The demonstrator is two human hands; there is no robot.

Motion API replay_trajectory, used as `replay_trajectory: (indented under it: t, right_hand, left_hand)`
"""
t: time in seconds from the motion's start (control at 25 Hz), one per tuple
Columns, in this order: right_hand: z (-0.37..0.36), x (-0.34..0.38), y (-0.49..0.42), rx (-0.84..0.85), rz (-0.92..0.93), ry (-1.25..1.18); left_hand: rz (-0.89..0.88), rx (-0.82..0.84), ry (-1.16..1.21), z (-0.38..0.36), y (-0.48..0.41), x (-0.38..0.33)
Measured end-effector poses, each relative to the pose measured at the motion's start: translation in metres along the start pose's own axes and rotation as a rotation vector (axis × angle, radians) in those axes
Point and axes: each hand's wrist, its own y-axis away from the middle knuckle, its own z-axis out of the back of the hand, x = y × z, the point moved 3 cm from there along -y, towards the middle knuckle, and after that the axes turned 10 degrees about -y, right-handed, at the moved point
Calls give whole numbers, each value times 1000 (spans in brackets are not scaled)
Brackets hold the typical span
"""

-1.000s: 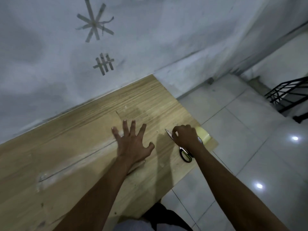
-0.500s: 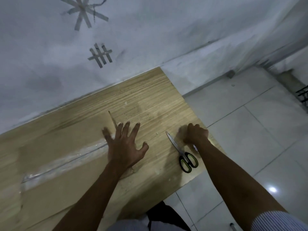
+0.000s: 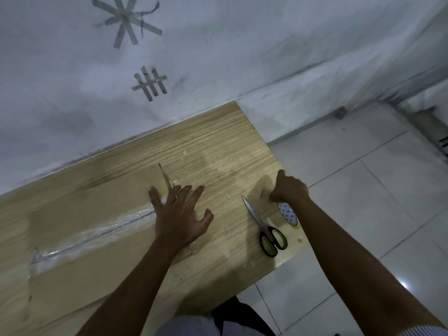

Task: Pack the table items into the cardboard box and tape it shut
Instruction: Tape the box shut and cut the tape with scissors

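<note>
Cardboard box (image 3: 84, 275): closed, flaps flat, centre seam sealed with a wrinkled strip of clear tape. Scissors (image 3: 264, 226): on the surface at the box's 3 o'clock, blades closed, tip pointing to 11 o'clock, black-and-green handles nearest. Tape roll (image 3: 287, 213): just beside the scissors at their 3 o'clock, partly hidden under the curled right hand (image 3: 288, 187).

Table (image 3: 218, 146): pale wood-grain top, smooth, low sheen, few pale smears.
Box (image 3: 72, 267): brown cardboard, matt, slightly creased.
Tape (image 3: 97, 235) along box seam: clear plastic film, glossy, wrinkled.
Scissors (image 3: 263, 226): bright metal blades, polished; handles black plastic with green inserts, semi-gloss.
Roll (image 3: 288, 213): white face with blue print, smooth.
Wall (image 3: 242, 44): painted, matt, scuffed and smudged; strips (image 3: 126, 20) on it dull, papery.
Floor (image 3: 363, 214): white tiles, glossy, mirroring lamps.
</note>
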Motion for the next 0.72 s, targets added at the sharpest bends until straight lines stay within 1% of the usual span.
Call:
replay_trajectory:
  t: [0.04,0.08,0.12,0.2,0.28,0.36,0.4,0.44,0.52,0.56,0.64,0.72]
  right_hand:
    - [9,5,5,5,36,-75]
    - [17,10,11,11,79,-211]
    - [22,16,21,27,122,-409]
    - [29,35,49,121,190,-816]
    - [25,54,78,200,229,-1102]
    - [18,71,100,233,233,-1332]
    - [14,78,107,250,220,-1425]
    - [9,86,115,271,199,-1503]
    - [3,103,130,305,157,-1622]
    - [1,111,135,302,141,-1662]
    - [-1,128,144,258,119,-1695]
    - [-3,145,152,215,107,-1718]
  left_hand:
    - [-4,4,6,-1,0,1]
    - [-8,5,12,-1,0,1]
    - [-10,1,20,-1,1,1]
    - [-32,-26,67,1,3,2]
    - [-74,-106,178,6,8,6]
    - [-122,-203,354,13,12,20]
    - [-135,-238,464,18,12,29]
    - [-129,-234,583,23,14,38]
    - [-101,-180,792,34,18,54]
    - [-103,-164,849,39,21,61]
    - [-133,-130,849,44,28,69]
    - [-182,-105,770,47,35,75]
